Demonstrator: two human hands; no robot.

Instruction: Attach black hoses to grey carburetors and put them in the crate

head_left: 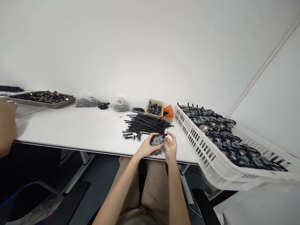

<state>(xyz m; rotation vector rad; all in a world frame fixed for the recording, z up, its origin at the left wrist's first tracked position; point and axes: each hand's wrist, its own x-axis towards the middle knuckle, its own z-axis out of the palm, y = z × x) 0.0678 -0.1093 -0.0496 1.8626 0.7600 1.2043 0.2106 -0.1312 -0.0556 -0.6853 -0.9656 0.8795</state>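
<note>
A grey metal-looking housing (155,141) is between my two hands, just above the table's front edge. My left hand (146,147) is closed around its left side. My right hand (171,147) pinches at its right side, where a small black-tipped fitting (164,136) sticks up. Whether that fitting is joined to the housing I cannot tell; fingers hide part of both. Several loose grey-and-black fittings (129,136) lie to the left of my hands. Behind them is a pile of black rubber-like tubes (147,123).
A white slatted crate (199,147) full of grey assemblies with black tubes stands at right. At the back are a cream bin (147,109) of fittings, an orange basket (170,110), plastic bags of small parts (120,104) and a metal tray (58,104). Another person's arm (7,128) reaches in at left.
</note>
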